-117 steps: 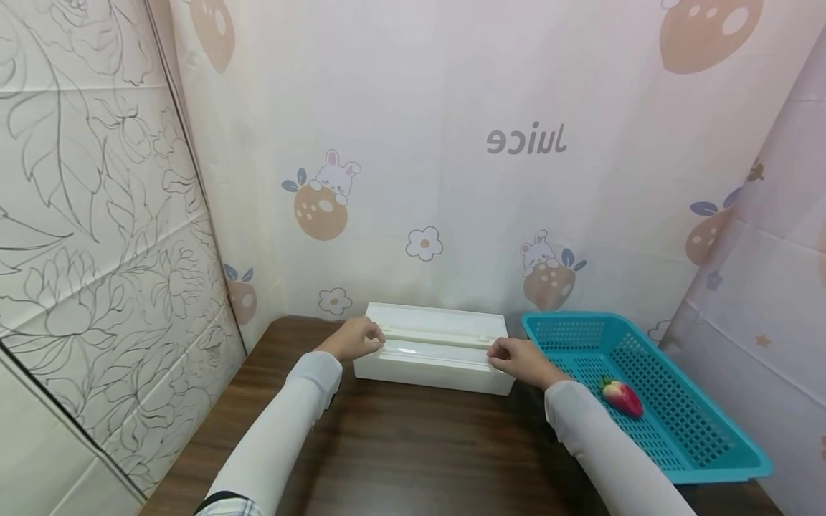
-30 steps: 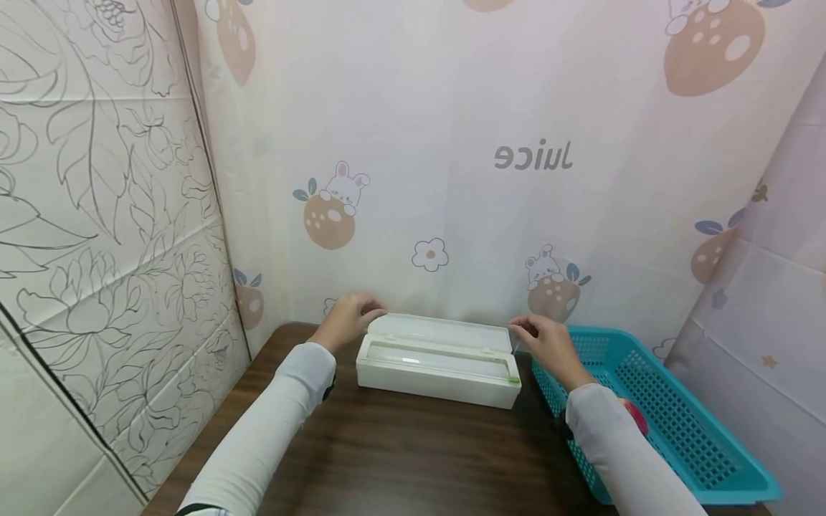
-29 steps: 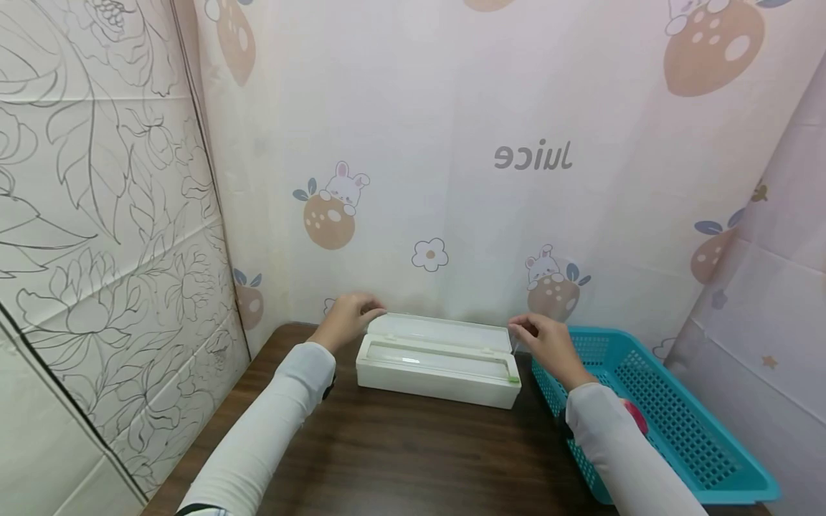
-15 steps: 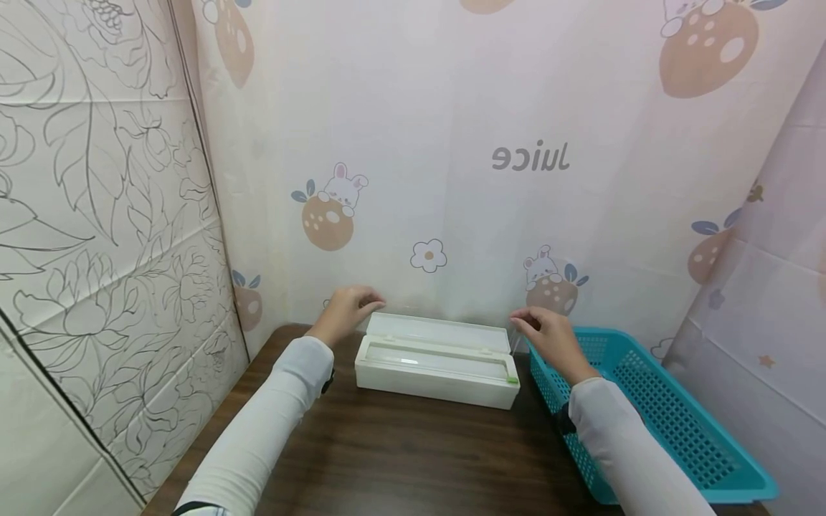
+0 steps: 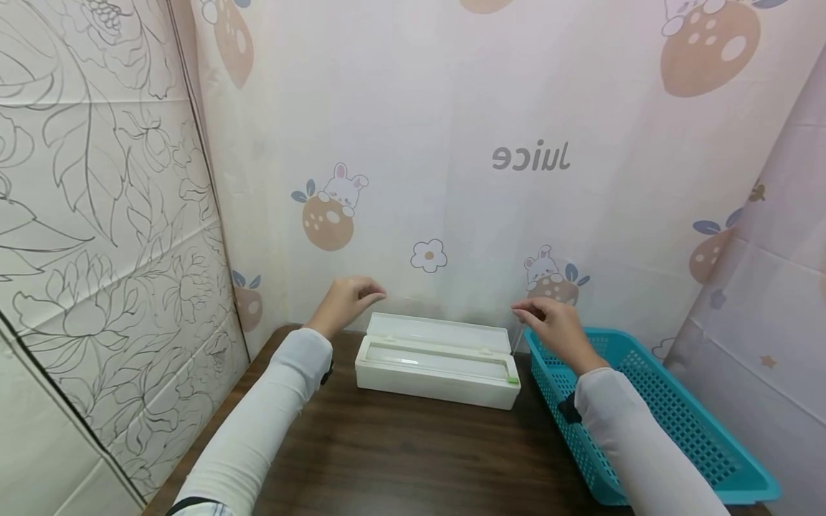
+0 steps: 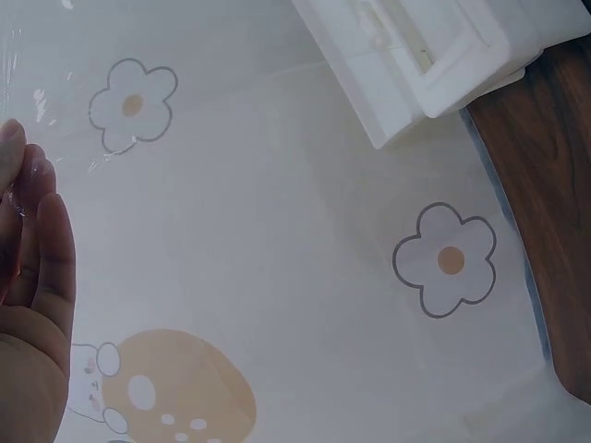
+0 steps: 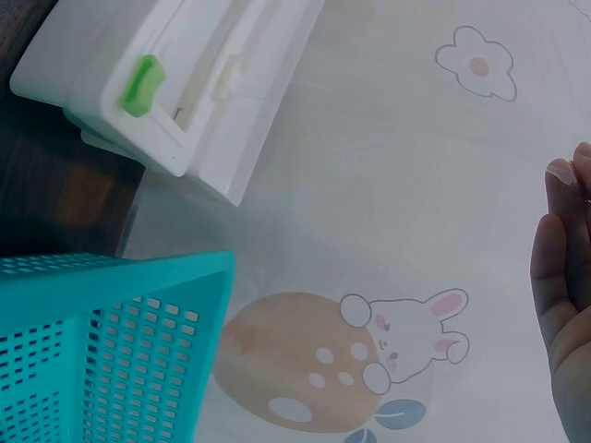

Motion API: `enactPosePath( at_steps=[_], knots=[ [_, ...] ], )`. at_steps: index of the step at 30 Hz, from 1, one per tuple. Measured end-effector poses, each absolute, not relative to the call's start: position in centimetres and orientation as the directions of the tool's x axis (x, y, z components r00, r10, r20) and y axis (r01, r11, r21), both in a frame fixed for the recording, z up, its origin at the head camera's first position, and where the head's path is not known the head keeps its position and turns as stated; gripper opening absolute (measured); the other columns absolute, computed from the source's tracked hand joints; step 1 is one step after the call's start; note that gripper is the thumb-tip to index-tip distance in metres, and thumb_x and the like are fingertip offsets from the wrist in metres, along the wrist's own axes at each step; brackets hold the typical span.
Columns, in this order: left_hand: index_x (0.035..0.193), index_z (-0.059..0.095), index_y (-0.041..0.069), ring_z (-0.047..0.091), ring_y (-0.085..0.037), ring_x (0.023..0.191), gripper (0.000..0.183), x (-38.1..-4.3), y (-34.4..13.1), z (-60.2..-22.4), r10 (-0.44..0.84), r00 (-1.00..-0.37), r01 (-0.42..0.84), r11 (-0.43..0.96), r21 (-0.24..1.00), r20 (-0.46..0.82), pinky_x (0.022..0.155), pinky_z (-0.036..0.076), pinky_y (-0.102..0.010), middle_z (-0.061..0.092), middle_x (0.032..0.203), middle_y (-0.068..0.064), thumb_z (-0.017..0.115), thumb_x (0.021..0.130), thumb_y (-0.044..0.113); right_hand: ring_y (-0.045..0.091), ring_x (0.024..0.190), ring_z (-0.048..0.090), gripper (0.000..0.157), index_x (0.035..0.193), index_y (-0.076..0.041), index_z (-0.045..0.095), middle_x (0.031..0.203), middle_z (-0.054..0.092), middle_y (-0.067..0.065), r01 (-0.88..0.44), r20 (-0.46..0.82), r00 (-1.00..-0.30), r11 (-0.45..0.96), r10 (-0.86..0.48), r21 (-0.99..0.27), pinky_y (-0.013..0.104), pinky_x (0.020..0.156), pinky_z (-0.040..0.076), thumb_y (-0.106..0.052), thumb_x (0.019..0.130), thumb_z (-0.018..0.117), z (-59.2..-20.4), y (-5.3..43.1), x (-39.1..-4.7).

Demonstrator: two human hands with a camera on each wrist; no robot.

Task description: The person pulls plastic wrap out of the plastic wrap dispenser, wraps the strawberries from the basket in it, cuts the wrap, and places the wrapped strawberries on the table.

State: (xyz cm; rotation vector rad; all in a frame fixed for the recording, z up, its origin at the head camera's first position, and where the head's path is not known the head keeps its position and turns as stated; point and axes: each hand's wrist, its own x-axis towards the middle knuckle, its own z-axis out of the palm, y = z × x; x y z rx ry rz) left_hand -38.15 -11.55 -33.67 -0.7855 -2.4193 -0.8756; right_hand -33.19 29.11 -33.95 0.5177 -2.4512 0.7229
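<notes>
A long white cling film dispenser (image 5: 439, 385) sits on the dark wooden table with its lid (image 5: 439, 331) raised at the back. A small green slide cutter (image 7: 143, 86) is at the right end of its slot. Up and behind its left end, my left hand (image 5: 345, 304) pinches a corner of clear cling film (image 6: 13, 55), whose glints show in the left wrist view. On the other side my right hand (image 5: 558, 330) holds thumb and fingertips together on the film's other corner. Most of the sheet between the hands is too transparent to make out.
A turquoise perforated basket (image 5: 703, 408) stands at the right of the table, partly under my right forearm. Printed curtain (image 5: 426, 143) hangs close behind the dispenser, and a floral panel (image 5: 110, 215) closes off the left side.
Both hands have risen from the dispenser, spreading slightly apart, with the film drawn upward. The dispenser stays put. The red and white fruit in the basket is now hidden behind my right arm.
</notes>
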Motion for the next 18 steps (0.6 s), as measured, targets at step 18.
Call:
enactPosePath(
  at_steps=[18],
  knots=[
    [0.101, 0.076, 0.013, 0.068, -0.011, 0.082, 0.015, -37.9, -11.8, -31.8, 0.370, -0.718, 0.662, 0.626, 0.413, 0.590, 0.078, 0.056, -0.032, 0.075, 0.097, 0.001, 0.070, 0.096, 0.026, 0.018, 0.080, 0.068, 0.014, 0.107, -0.006, 0.075, 0.097, 0.074, 0.007, -0.535, 0.623, -0.742, 0.779, -0.247, -0.328, 0.016, 0.066, 0.053, -0.012, 0.096, 0.069, -31.9, 29.2, -32.9]
  ],
)
